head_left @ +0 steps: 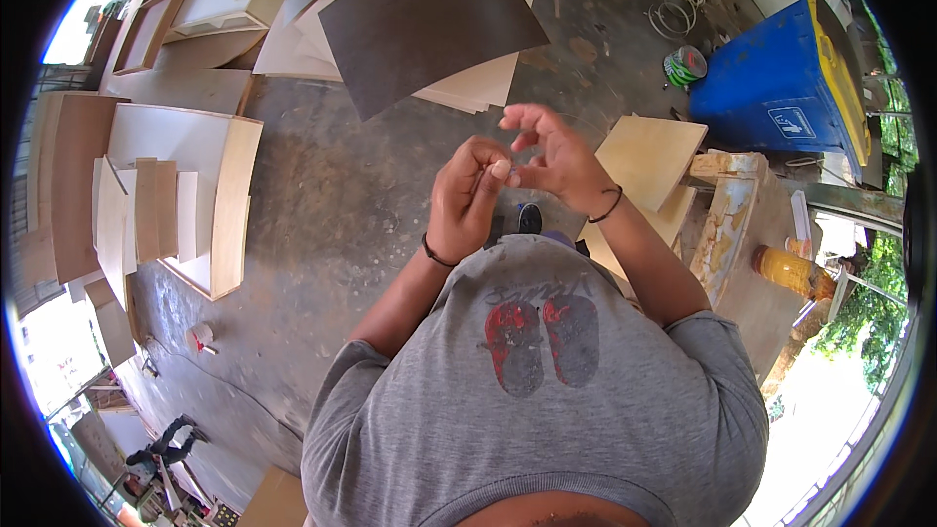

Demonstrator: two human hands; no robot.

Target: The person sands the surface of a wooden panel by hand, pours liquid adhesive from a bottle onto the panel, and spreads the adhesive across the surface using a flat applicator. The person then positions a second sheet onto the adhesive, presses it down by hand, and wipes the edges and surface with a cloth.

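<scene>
Both my hands meet in front of my chest, above the concrete floor. My left hand (467, 193) is closed, its thumb pressed against the curled fingers. Whatever lies in that pinch, if anything, is too small or hidden to make out. Close beside it on the right, my right hand (564, 164) has its fingers bent but apart. Its thumb reaches toward the tip of my left thumb; I cannot tell whether they touch. Nothing shows between the right fingers. A dark band circles each wrist.
Dark brown board (434, 24) lies over pale sheets ahead. Cabinet frames with panels (239, 205) stand left. Plywood pieces (652, 158), a worn wooden bench (727, 224), a blue bin (761, 88) and a can (685, 65) are right. A person (161, 454) is at lower left.
</scene>
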